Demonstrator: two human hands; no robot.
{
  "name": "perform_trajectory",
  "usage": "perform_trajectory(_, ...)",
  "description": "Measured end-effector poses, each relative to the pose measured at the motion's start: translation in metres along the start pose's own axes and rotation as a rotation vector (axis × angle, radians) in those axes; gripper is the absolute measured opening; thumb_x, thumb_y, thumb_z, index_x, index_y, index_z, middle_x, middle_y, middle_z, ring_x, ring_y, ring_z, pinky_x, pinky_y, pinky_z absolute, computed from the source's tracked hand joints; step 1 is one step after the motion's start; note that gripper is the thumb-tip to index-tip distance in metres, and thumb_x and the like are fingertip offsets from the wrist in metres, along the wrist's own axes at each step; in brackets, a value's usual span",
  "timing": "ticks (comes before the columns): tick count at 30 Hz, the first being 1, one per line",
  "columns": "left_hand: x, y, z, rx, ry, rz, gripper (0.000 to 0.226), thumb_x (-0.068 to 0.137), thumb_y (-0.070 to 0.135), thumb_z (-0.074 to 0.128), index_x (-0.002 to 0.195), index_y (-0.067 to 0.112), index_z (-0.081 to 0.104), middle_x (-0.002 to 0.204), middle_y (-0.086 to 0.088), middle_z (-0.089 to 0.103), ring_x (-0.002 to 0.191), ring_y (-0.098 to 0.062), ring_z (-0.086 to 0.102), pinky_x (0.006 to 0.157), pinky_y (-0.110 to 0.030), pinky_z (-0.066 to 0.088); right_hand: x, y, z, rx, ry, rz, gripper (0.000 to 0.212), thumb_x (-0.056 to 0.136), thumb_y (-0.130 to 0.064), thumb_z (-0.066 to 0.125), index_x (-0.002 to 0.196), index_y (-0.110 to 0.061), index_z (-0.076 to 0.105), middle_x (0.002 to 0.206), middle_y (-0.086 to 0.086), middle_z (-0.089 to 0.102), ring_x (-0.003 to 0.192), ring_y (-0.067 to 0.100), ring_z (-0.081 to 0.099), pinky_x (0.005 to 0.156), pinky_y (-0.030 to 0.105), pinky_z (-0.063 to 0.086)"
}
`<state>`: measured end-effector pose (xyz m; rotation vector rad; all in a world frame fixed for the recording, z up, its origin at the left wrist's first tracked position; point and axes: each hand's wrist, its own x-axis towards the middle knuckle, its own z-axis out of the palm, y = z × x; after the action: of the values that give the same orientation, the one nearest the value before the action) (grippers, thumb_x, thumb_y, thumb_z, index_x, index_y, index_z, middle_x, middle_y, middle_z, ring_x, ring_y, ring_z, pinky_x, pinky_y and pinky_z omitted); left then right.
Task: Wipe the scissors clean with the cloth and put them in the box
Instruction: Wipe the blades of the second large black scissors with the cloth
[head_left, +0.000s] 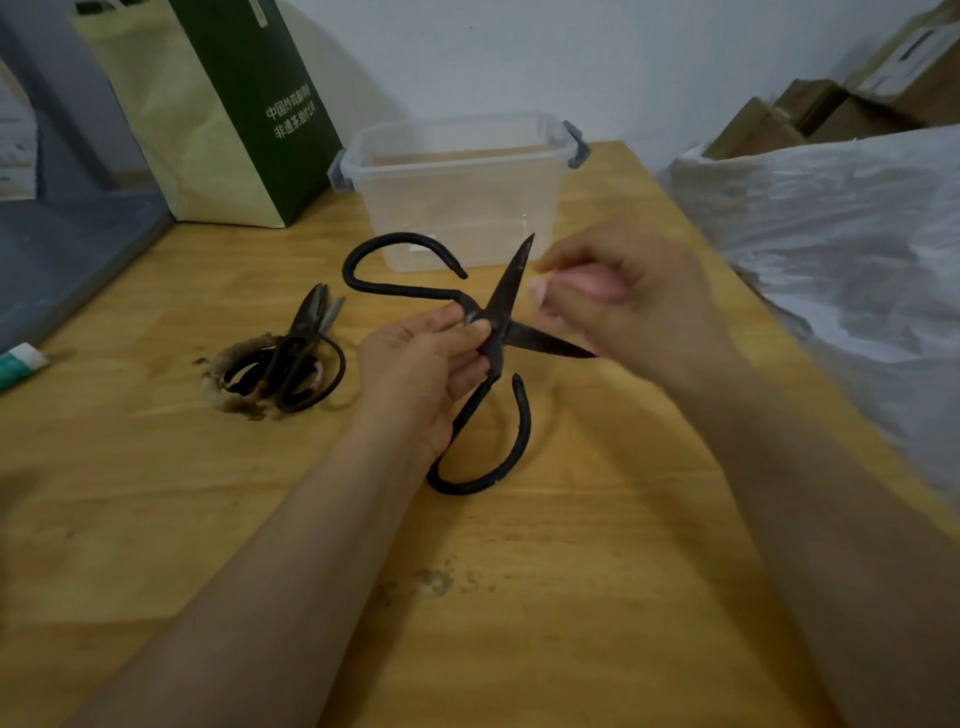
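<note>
Left hand (431, 358) pinches the open scissors (511, 288) at the pivot. Blurred right hand (623, 301) – grip unclear – could catch a blade.

The wooden desk (597, 571) carries a clear, lidless box (457, 192) at its far edge. A green bag (218, 114) stands at the far left corner. Dark scissors (304, 358) lie left of centre on a brownish patch (228, 387), stain or rag unclear. A tube (21, 364) lies at the left edge. Dark stains (436, 582) mark the middle near the front.
</note>
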<state>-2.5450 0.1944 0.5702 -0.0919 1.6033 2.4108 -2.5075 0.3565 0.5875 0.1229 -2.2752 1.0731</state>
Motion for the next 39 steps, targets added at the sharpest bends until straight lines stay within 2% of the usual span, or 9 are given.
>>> perform_trajectory(2, -0.001, -0.001, 0.001, 0.003, -0.003, -0.013, 0.022, 0.079, -0.006, 0.067, 0.097, 0.006, 0.062, 0.076, -0.007, 0.074, 0.069, -0.019, 0.072, 0.049, -0.018, 0.051, -0.004, 0.002, 0.013, -0.196, -0.111, -0.085, 0.01, 0.082, -0.03, 0.071, 0.086, -0.021, 0.071, 0.09, -0.004, 0.063, 0.085, 0.011, 0.058, 0.072, 0.03, 0.05)
perform_trajectory(5, -0.002, -0.003, 0.0, -0.002, 0.016, -0.037, 0.019, 0.08, -0.008, 0.066, 0.092, 0.006, 0.062, 0.072, -0.007, 0.073, 0.067, -0.02, 0.071, 0.049, -0.019, 0.052, -0.005, 0.006, 0.021, -0.232, -0.183, -0.088, 0.018, 0.085, -0.032, 0.068, 0.087, -0.015, 0.073, 0.09, 0.001, 0.064, 0.087, 0.018, 0.059, 0.078, 0.039, 0.047)
perform_trajectory(9, -0.001, -0.005, 0.001, 0.005, 0.049, -0.058, 0.018, 0.079, -0.009, 0.067, 0.089, 0.005, 0.061, 0.069, -0.007, 0.072, 0.064, -0.02, 0.07, 0.051, -0.02, 0.055, -0.007, 0.007, 0.022, -0.209, -0.2, -0.133, 0.018, 0.085, -0.027, 0.069, 0.083, -0.01, 0.073, 0.088, 0.004, 0.064, 0.083, 0.02, 0.06, 0.073, 0.039, 0.048)
perform_trajectory(13, -0.001, -0.005, 0.0, 0.013, 0.069, -0.065, 0.019, 0.08, -0.01, 0.066, 0.092, 0.004, 0.061, 0.061, -0.003, 0.071, 0.055, -0.014, 0.069, 0.046, -0.019, 0.052, -0.007, 0.007, 0.02, -0.213, -0.344, -0.174, 0.014, 0.085, -0.022, 0.069, 0.089, -0.01, 0.075, 0.097, 0.003, 0.062, 0.077, 0.012, 0.054, 0.069, 0.033, 0.048)
perform_trajectory(18, -0.001, -0.008, 0.001, 0.047, 0.058, -0.088, 0.019, 0.08, -0.007, 0.067, 0.096, 0.003, 0.063, 0.076, -0.01, 0.072, 0.06, -0.016, 0.07, 0.05, -0.021, 0.054, -0.006, 0.012, 0.021, -0.102, -0.318, -0.066, 0.015, 0.077, -0.026, 0.076, 0.088, -0.018, 0.071, 0.09, -0.006, 0.064, 0.085, 0.012, 0.061, 0.077, 0.036, 0.051)
perform_trajectory(21, -0.002, -0.008, 0.002, 0.042, 0.055, -0.098, 0.018, 0.08, -0.009, 0.066, 0.094, 0.002, 0.062, 0.072, -0.009, 0.071, 0.057, -0.016, 0.069, 0.047, -0.02, 0.052, -0.007, 0.013, 0.022, -0.049, -0.289, -0.047, 0.01, 0.076, -0.019, 0.078, 0.085, -0.019, 0.073, 0.084, -0.011, 0.062, 0.081, 0.008, 0.062, 0.076, 0.035, 0.052)
perform_trajectory(28, -0.001, -0.009, 0.002, 0.054, 0.074, -0.109, 0.02, 0.079, -0.009, 0.067, 0.095, 0.002, 0.062, 0.074, -0.009, 0.07, 0.055, -0.015, 0.069, 0.046, -0.02, 0.051, -0.006, 0.014, 0.014, -0.083, -0.425, -0.066, 0.009, 0.076, -0.014, 0.077, 0.085, -0.015, 0.076, 0.094, -0.009, 0.061, 0.088, 0.011, 0.062, 0.082, 0.038, 0.052)
perform_trajectory(34, -0.001, -0.01, 0.002, 0.018, 0.068, -0.132, 0.017, 0.08, -0.01, 0.065, 0.094, 0.0, 0.062, 0.065, -0.007, 0.07, 0.053, -0.015, 0.068, 0.045, -0.019, 0.051, -0.006, 0.01, 0.015, -0.071, -0.372, -0.025, 0.017, 0.078, -0.009, 0.074, 0.077, -0.024, 0.066, 0.086, -0.01, 0.06, 0.069, 0.017, 0.066, 0.057, 0.031, 0.055)
perform_trajectory(39, -0.002, -0.01, 0.004, 0.015, 0.067, -0.139, 0.023, 0.08, -0.009, 0.066, 0.101, -0.001, 0.063, 0.069, -0.008, 0.071, 0.057, -0.016, 0.069, 0.046, -0.019, 0.051, -0.004, 0.005, 0.008, -0.144, -0.405, -0.048, 0.017, 0.075, -0.012, 0.076, 0.078, -0.024, 0.066, 0.086, -0.007, 0.064, 0.082, 0.013, 0.063, 0.071, 0.03, 0.052)
